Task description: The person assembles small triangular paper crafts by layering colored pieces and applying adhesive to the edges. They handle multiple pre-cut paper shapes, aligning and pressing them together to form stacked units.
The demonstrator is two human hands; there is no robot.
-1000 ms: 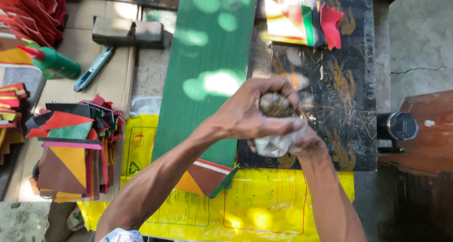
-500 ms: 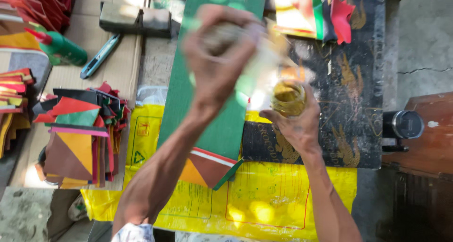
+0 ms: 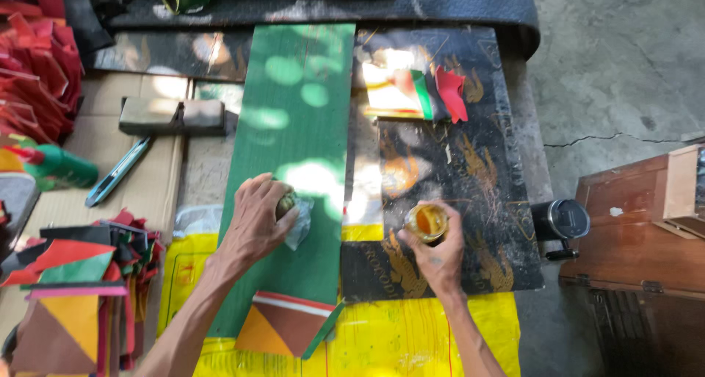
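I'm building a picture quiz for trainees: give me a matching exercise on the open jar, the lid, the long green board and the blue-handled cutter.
Things:
1. Small open glass jar of amber paste
2. Round lid with clear plastic wrap
3. Long green board
4. Blue-handled cutter

Places:
A. Lies on cardboard, far left
B. Held in right hand
C. Under left hand
D. Runs up the middle

Pairs: 1-B, 2-C, 3-D, 4-A

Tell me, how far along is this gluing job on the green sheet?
Done: the small jar is open in the right hand, its lid and a bit of clear plastic under the left hand on the green sheet. In hand: just the jar. Left: the sheet shows no visible paste, and stacks of coloured pieces wait beside it.
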